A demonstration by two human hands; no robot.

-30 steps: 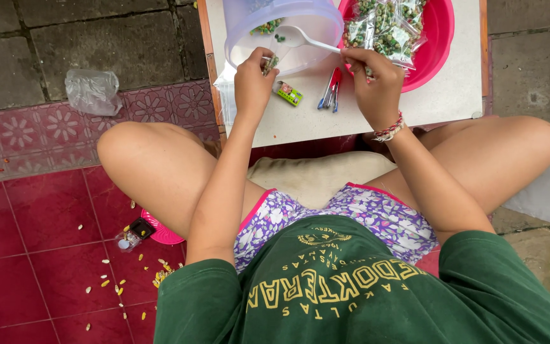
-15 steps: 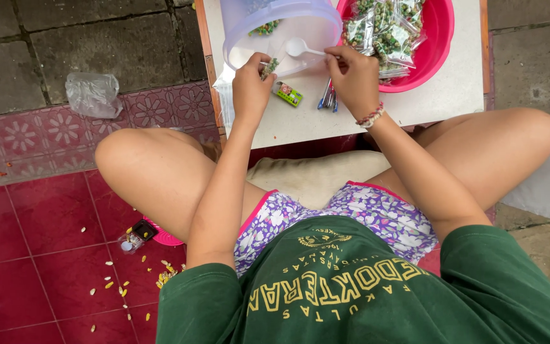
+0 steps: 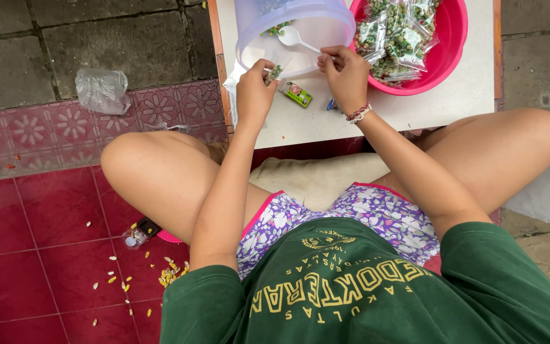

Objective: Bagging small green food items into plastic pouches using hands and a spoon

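Note:
My left hand (image 3: 254, 89) pinches a small clear plastic bag (image 3: 276, 69) with green bits in it, held at the near rim of a translucent lilac tub (image 3: 316, 28). My right hand (image 3: 345, 71) grips the handle of a white plastic spoon (image 3: 294, 38) whose bowl points into the tub. Both hands hover over the white low table (image 3: 466, 95). A pink basin (image 3: 448, 44) to the right holds several filled clear packets of green and pale snacks (image 3: 393, 35).
A small green lighter (image 3: 298, 94) lies on the table near my left hand. A crumpled clear plastic bag (image 3: 102, 89) sits on the stone paving at left. Spilled yellow bits (image 3: 168, 274) and a small dark object (image 3: 138, 234) lie on the red tiles by my left leg.
My right hand moved left from the basin's edge to the tub with the spoon. My left hand stayed at the tub rim with the small bag.

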